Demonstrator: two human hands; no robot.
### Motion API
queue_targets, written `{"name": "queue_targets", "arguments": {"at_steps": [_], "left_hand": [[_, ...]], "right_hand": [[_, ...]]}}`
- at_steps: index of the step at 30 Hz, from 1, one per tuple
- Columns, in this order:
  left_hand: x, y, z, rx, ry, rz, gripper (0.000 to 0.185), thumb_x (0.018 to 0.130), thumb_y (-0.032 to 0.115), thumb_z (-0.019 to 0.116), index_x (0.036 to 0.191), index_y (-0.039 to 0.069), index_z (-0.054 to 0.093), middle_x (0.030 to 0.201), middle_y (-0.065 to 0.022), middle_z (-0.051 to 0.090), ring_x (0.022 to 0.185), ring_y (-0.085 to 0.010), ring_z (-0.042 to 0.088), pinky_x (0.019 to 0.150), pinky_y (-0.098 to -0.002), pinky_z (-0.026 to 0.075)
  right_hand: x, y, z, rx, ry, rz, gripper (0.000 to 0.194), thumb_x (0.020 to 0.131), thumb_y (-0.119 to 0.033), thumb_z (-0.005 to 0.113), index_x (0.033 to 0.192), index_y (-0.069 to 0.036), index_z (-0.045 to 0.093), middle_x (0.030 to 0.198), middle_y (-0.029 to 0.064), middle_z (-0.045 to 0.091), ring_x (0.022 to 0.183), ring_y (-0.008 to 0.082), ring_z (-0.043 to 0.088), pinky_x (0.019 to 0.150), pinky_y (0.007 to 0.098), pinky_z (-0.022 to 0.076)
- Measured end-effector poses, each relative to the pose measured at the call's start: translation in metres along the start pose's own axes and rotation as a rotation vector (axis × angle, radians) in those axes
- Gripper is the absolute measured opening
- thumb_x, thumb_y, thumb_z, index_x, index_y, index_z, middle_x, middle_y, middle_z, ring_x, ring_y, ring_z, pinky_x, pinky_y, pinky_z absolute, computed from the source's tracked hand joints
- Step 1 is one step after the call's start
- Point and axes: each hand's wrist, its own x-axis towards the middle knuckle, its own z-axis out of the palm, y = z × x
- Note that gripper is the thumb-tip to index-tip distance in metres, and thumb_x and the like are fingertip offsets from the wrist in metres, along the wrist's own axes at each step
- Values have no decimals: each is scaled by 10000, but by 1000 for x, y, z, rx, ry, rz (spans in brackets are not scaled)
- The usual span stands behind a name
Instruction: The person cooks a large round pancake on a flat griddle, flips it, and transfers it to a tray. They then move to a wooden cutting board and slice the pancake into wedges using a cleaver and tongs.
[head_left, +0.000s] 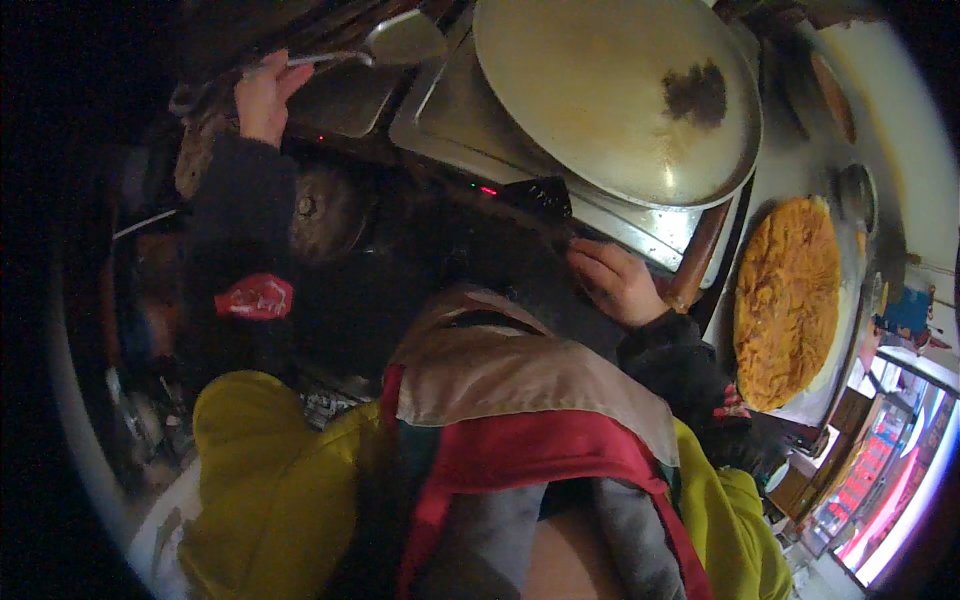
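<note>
At the upper left, my left hand (266, 97) has its fingers around the thin handle of a metal ladle-like utensil (405, 41). A metal container (337, 105) with rounded corners lies just below that handle. My right hand (615, 281) is at the front edge of the cooktop with its fingers curled; their tips are too dark to tell whether they hold anything. Close by its fingertips is a black speckled object (536, 196), unclear in kind. Above it sits a large round pan (592, 97), its brown handle (697, 259) pointing towards my right wrist. A dark patch shows in the pan.
A large golden-brown flatbread (787, 304) lies on a pale surface at the right. Metal cooktop panels (480, 120) sit left of the pan. A dark round lid-like object (326, 214) is below my left hand. Lit signs (874, 465) glow at the lower right.
</note>
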Motion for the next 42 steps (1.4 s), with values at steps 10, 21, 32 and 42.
{"name": "queue_targets", "arguments": {"at_steps": [10,21,32,42], "left_hand": [[-91,-17,-46,72,118,-136,162,826,87,568,938,-29,548,839,-123,584,686,-217,620,625,-310,534],[-126,-37,-24,156,98,-130,122,841,64,548,927,-22,556,803,-83,593,676,-161,614,640,-265,511],[-143,-84,15,-96,151,-59,132,838,53,557,930,-39,532,839,-100,587,722,-177,614,685,-285,514],[-109,-79,-2,-295,198,-221,134,842,70,543,919,-39,528,822,-121,568,699,-244,623,659,-333,539]], "right_hand": [[101,14,26,-128,-61,-20,360,658,10,613,1010,-51,576,1002,124,576,855,308,579,740,344,490],[237,21,6,-261,187,410,209,699,-216,641,820,-46,650,743,148,628,711,313,611,653,379,489],[270,13,23,-124,151,424,235,718,-213,637,809,3,635,720,153,632,660,255,619,627,331,492],[176,3,-56,616,687,577,217,804,-114,589,892,84,570,762,147,630,632,194,613,596,285,499]]}}
